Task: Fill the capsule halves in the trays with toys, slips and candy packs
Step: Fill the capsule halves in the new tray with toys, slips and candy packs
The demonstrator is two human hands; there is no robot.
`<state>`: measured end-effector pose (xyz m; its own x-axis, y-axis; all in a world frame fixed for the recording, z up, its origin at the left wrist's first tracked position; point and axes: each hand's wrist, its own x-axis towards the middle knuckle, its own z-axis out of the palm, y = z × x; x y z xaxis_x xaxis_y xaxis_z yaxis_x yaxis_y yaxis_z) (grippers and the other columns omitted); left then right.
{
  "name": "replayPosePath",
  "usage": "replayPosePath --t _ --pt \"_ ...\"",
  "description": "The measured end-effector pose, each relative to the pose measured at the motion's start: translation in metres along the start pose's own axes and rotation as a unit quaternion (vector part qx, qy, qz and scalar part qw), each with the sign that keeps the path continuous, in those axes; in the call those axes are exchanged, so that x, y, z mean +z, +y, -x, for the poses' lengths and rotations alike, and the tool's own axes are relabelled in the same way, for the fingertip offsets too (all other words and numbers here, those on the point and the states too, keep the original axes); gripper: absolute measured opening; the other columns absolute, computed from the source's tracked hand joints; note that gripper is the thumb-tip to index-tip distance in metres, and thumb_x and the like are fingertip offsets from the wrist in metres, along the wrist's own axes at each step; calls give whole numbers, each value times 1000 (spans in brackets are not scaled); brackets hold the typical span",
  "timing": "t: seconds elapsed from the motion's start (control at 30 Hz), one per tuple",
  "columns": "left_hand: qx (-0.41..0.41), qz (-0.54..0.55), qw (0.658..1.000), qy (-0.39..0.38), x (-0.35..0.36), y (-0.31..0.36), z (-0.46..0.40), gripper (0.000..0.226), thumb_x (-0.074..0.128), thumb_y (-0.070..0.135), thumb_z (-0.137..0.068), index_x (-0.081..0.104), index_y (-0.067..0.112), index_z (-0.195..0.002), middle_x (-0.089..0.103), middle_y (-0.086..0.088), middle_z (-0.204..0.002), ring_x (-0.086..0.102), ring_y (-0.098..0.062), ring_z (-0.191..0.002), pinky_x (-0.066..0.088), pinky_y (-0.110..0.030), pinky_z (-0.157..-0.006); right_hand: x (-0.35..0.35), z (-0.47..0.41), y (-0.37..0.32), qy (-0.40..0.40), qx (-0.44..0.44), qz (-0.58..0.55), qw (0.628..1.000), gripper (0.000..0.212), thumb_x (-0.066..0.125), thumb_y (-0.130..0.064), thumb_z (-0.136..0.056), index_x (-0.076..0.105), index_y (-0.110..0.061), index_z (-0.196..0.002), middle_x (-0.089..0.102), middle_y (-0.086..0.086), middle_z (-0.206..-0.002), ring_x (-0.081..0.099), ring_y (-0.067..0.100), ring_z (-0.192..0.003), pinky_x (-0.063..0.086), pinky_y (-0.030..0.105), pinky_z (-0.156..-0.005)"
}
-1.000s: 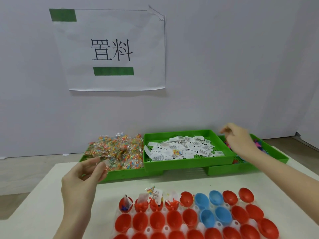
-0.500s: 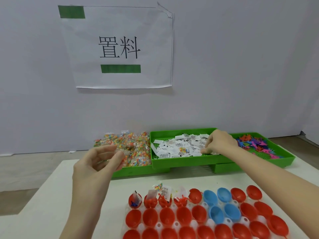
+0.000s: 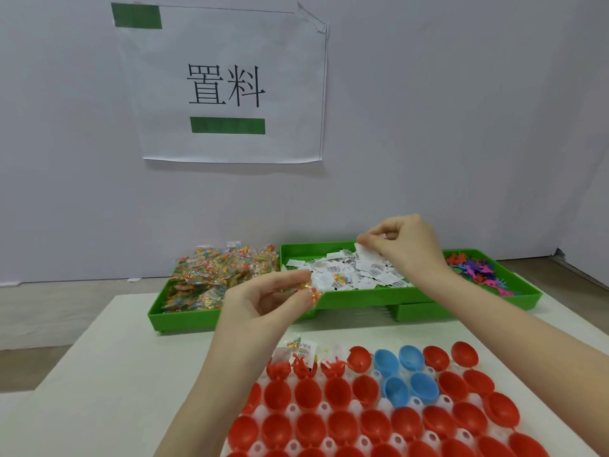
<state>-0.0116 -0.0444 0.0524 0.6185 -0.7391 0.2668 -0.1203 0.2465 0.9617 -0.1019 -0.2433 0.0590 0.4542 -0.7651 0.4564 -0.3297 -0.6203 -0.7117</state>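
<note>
Above the middle green tray (image 3: 362,293), the right hand (image 3: 407,247) has its fingers pinched on a white slip (image 3: 365,255), while the left hand (image 3: 263,303), nearer its front edge, pinches a candy pack (image 3: 313,293).

A small packing workstation. A printed paper sign (image 3: 230,84) reading 置料 hangs on the bare wall, above green sorting trays (image 3: 359,296) of bulk stock. These sit on a white worktop (image 3: 115,374).

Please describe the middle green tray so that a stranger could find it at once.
Below the white paper sign on the wall, three green plastic trays stand side by side. The middle green tray alone holds white paper slips; its neighbours hold colourful candy packs and plastic toys.
</note>
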Motion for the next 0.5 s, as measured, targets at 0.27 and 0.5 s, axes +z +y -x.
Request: replayPosePath --t 0.27,0.5 --pt "32 -50 998 18 -4 -2 -1 23 68 1 -77 70 23 -83 73 7 -79 66 -5 -69 45 -5 -60 0 -19 41 -42 117 129 984 22 72 -36 -75 73 -15 -84 69 0 -88 59 19 -86 40 26 -66" --pt "34 -60 997 22 -2 -7 -3 24 67 0 -77 70 23 -82 72 8 -79 64 1 -66 44 -4 -60 2 -22 44 28 156 105 982 68 81 -35 -66 54 -10 -123 69 12 -101 61 24 -102 46 34 -81"
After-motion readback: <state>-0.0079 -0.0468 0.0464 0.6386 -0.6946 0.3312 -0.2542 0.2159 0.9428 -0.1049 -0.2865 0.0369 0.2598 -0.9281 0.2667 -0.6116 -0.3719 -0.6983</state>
